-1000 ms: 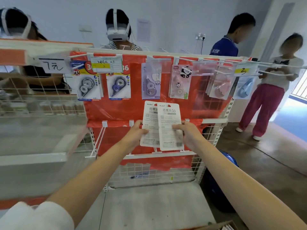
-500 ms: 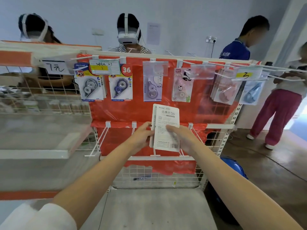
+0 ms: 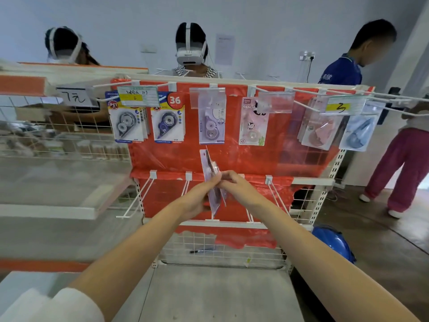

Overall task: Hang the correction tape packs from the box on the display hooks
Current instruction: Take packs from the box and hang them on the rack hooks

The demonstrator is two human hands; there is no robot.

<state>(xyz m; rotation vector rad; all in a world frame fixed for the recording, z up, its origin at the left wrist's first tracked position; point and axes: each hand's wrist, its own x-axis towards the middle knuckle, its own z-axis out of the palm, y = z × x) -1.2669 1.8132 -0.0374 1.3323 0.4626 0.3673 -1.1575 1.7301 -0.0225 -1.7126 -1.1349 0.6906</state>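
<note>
Pale walls and a brown concrete floor [image 3: 371, 247] frame a shop display rack [image 3: 325, 182] of white wire and steel, backed with a wrinkled orange plastic sheet [image 3: 250, 156]. Grey shelves [image 3: 58, 182] extend to the left, and the rack's bare base panel [image 3: 216, 293] fills the foreground. Behind the rack stand two people in white headsets [image 3: 189, 53]; a third person in a blue shirt [image 3: 343, 73] and a fourth in magenta trousers [image 3: 394, 163] are at right.

Along the top rail, packs already hang from the upper hooks [image 3: 148, 86]: two blue-and-yellow carded packs [image 3: 168, 119] at left, a lilac pack [image 3: 211, 126] and a pink panda pack [image 3: 253, 126] at centre, and peach and blue packs [image 3: 359, 131] at right, under price tags, one reading "2" [image 3: 138, 96]. The lower hooks [image 3: 137, 198] jut forward from the second rail, bare.

Centre frame, both forearms reach in. Left hand [image 3: 197, 196] grips the lower part of the correction tape packs [image 3: 212, 182], fingers curled round them; right hand [image 3: 234, 184] pinches them near the middle with its fingertips [image 3: 224, 176]. Packs are held upright and edge-on to the camera, in front of the second rail, between two lower hooks and below the lilac pack. A blue helmet [image 3: 334, 242] sits on the floor at lower right.
</note>
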